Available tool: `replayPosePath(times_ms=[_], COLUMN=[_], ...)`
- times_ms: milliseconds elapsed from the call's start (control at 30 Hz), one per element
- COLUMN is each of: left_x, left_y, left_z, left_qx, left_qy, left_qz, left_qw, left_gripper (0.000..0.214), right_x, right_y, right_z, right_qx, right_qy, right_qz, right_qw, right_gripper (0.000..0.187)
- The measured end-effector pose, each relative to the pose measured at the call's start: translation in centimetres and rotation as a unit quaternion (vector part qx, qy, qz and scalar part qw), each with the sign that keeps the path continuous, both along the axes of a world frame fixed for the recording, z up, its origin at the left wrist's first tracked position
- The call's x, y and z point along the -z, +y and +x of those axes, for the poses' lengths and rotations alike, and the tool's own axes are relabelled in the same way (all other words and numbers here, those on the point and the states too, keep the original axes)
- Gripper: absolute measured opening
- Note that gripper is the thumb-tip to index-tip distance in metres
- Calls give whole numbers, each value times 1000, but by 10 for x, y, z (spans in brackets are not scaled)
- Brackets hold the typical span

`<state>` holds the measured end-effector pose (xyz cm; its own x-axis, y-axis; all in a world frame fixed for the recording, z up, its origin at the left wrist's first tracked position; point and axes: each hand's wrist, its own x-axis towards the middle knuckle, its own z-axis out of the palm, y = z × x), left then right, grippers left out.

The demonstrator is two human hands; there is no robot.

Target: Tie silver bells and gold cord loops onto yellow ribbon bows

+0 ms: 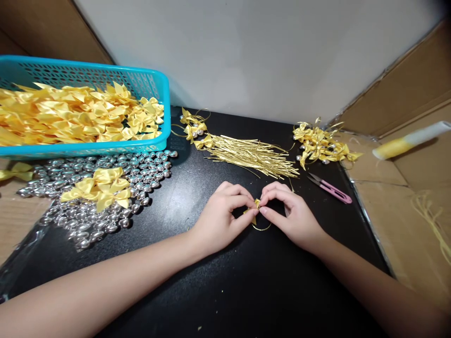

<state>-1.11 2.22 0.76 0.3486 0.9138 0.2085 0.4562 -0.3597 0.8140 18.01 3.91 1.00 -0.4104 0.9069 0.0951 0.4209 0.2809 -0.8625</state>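
Near forearms (116, 281) lead to left hand (221, 212) and right hand (295, 217) pinching a yellow bow (253, 219), probably light, soft, best held centrally.

I watch remotely through one camera worn on the person's head, set above the near side of the black worktop (246, 286). It faces forward and tilts down across the worktop, so the left forearm (105, 281) and right forearm (369, 281) stretch ahead from my viewpoint. I'm close enough to make out tiny scraps on the worktop, yet my view also spans the turquoise basket (165, 105) at its left, the white wall (246, 56) beyond its far edge and the cardboard panel (405, 89) past its right.
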Motion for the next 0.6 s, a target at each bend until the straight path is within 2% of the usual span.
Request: replayPosePath(times_ms=[600], left_x=[-1], left_y=[0], left_z=[-1], left_qx=[-8], left_qy=[-4], left_qz=[-8], left_qw=[1000], left_gripper=[9], right_x=[0], right_y=[-2], right_z=[0], right_qx=[-11], right_qy=[-31], right_qz=[33], right_qw=[999], right_gripper=[7])
